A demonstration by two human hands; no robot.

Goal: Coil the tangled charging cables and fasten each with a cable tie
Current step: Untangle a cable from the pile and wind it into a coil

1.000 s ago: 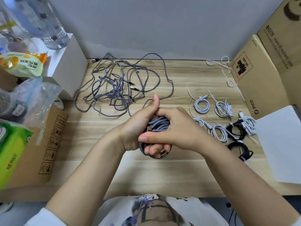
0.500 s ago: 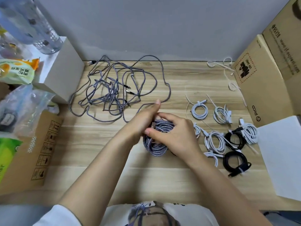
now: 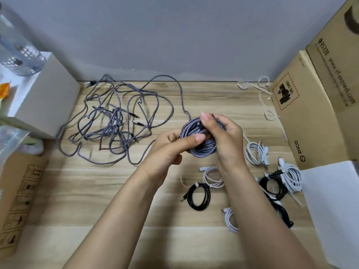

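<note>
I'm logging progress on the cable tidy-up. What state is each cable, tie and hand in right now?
braided coil: wound up, held above the desk, no tie visible.
left hand: grips the coil.
right hand: grips the coil from above.
tangled braided cables: loose, uncoiled.
black coil: coiled, tied.
white coils: coiled, lying on the desk.
loose ties: unused, by the wall.

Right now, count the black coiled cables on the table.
3. First black coil left of the right forearm; second black coil right of it; third black coil nearer the camera, partly hidden. The forearm may hide more.
</note>
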